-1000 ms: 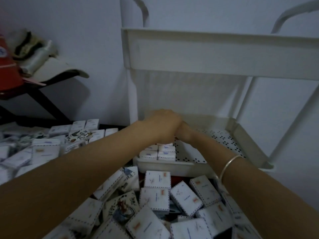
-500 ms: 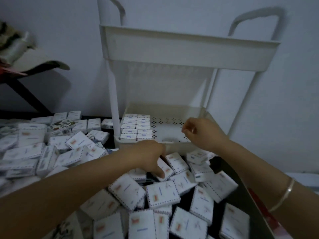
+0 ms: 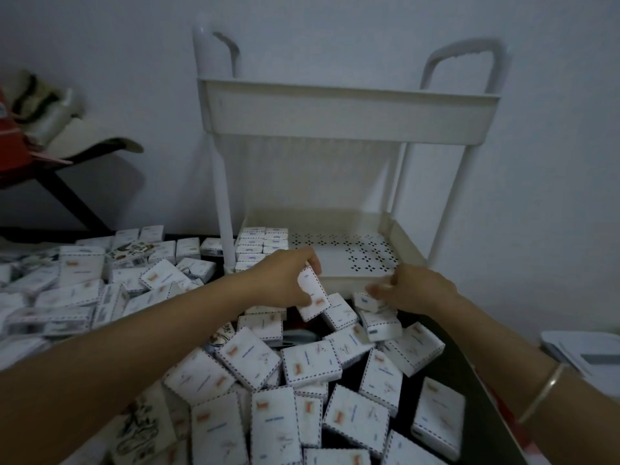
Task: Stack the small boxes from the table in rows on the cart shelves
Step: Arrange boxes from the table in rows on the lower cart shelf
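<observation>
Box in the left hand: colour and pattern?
White box with a dark dashed border and a small orange-red mark, gripped by the left hand; head view.

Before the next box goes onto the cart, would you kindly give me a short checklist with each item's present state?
1. The left hand grips a box: ok.
2. The right hand has a firm hold on the second box under its fingers: cannot tell, blurred.
3. The lower shelf has bare floor beside the stacked rows: ok.
4. The stacked rows sit straight at the shelf's left end: ok.
5. Room on the top shelf: cannot tell, its wall hides the inside.
</observation>
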Demonstrator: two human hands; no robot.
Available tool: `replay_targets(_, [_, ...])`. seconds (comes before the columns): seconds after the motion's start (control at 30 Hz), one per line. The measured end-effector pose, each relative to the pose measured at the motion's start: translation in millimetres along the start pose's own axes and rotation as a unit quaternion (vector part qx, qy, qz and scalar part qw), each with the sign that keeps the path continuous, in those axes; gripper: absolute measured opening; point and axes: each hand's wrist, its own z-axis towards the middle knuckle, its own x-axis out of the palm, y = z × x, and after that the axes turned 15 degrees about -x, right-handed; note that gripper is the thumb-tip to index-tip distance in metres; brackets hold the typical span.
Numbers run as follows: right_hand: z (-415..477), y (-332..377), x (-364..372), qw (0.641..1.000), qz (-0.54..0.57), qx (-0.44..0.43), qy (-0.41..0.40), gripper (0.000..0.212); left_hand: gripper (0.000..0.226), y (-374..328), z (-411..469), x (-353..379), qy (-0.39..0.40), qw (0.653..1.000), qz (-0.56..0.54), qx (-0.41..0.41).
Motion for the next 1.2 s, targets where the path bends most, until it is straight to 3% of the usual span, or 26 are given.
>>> replay_targets(0.17, [2, 5, -11, 0.993, 0.112, -0.027, 0.013, 0.061, 0.048, 4, -1, -13, 0.0, 1.0, -0.028, -0.008])
replay_targets(0.27, [2, 12, -19, 0.967, 0.246, -0.058, 0.029, 0.043, 0.036, 6, 4, -24, -0.023, 0.999, -0.035, 0.0])
replay_targets(0.37, [5, 23, -19, 0.932, 0.349, -0.092, 0.035, 0.046, 0.03, 9, 17, -36, -0.046, 0.998, -0.044, -0.017])
replay_targets(0.47, [17, 34, -17, 0.905, 0.412, -0.104, -0.016, 0.044, 0.025, 13, 32, -53, -0.125, 0.991, -0.035, -0.033])
replay_targets(0.6, [37, 44, -20, 0.869, 0.48, -0.108, -0.038, 0.045, 0.037, 19, 51, -72, -0.233, 0.972, 0.023, -0.029])
replay_targets(0.73, [64, 50, -24, 0.884, 0.44, -0.144, -0.067, 0.028, 0.052, 15, 75, -76, -0.234, 0.97, 0.06, -0.033])
replay_targets(0.83, [92, 54, -25, 0.891, 0.424, -0.134, -0.092, 0.022, 0.048, 6, 100, -83, -0.225, 0.964, 0.131, -0.057])
replay_targets(1.0, [138, 59, -22, 0.889, 0.428, -0.101, -0.128, 0.03, 0.031, 2, 133, -99, -0.187, 0.915, 0.346, -0.082])
replay_targets(1.2, [178, 75, -9, 0.908, 0.347, -0.126, -0.201, 0.052, 0.033, 17, 157, -92, -0.122, 0.899, 0.416, -0.057])
